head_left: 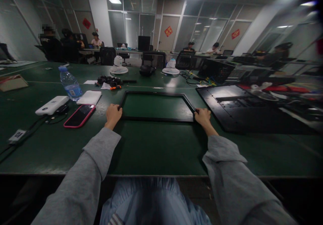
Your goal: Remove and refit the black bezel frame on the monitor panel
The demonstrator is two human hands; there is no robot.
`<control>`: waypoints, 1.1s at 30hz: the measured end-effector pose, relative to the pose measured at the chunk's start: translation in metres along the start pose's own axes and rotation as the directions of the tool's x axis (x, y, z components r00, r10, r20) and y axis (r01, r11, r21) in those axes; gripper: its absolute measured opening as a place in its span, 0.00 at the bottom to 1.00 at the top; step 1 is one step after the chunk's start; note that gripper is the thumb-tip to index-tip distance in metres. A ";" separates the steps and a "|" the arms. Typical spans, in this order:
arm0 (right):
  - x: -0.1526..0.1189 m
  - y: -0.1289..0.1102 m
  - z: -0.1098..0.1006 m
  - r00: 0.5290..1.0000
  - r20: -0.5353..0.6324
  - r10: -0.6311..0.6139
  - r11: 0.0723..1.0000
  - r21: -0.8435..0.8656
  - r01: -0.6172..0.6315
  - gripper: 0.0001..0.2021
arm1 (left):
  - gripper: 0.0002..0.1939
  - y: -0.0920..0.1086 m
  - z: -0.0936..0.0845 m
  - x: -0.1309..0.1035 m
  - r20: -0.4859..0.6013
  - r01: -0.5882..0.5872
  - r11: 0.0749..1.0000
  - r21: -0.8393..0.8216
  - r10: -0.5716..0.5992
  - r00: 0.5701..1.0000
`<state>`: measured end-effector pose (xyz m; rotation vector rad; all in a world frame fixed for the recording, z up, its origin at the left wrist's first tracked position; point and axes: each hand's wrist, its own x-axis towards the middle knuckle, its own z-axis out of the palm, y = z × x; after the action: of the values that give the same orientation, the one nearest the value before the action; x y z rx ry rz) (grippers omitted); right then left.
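A thin black rectangular frame, with nothing inside its border but the tabletop showing through, is at the middle of the green table. My left hand grips its left side, fingers wrapped round the edge near the front corner. On the opposite side my right hand is closed on the right edge, also close to the front corner. Whether the frame rests on the table or is slightly raised, I cannot tell.
Left of the frame are a phone with a pink case, a white power bank, a folded white cloth or paper and a water bottle. A large black panel lies to the right. Small white fans stand behind.
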<state>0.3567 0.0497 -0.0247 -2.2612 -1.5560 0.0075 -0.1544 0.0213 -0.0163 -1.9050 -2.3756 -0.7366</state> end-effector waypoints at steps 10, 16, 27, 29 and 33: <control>0.000 0.002 0.003 0.998 -0.061 -0.022 0.998 0.060 0.025 0.23 | 0.20 -0.001 0.001 0.000 -0.005 -0.008 1.000 -0.009 0.008 1.000; -0.001 0.002 0.002 0.999 -0.049 -0.017 0.998 0.053 0.020 0.24 | 0.20 -0.001 0.001 -0.001 -0.012 -0.011 1.000 -0.015 0.010 1.000; -0.005 -0.001 0.000 0.995 -0.095 -0.020 0.997 0.075 0.027 0.22 | 0.19 0.001 -0.001 -0.001 -0.011 -0.017 1.000 -0.023 0.017 1.000; -0.004 0.000 0.000 0.994 -0.103 -0.018 0.997 0.077 0.026 0.22 | 0.19 0.001 -0.001 -0.001 -0.011 -0.016 1.000 -0.022 0.016 1.000; -0.004 0.000 0.000 0.995 -0.100 -0.021 0.998 0.057 0.027 0.23 | 0.20 0.000 0.000 0.000 0.004 -0.020 1.000 -0.014 0.021 1.000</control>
<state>0.3551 0.0462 -0.0254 -2.1641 -1.5124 -0.0644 -0.1546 0.0211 -0.0166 -1.9352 -2.3559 -0.7507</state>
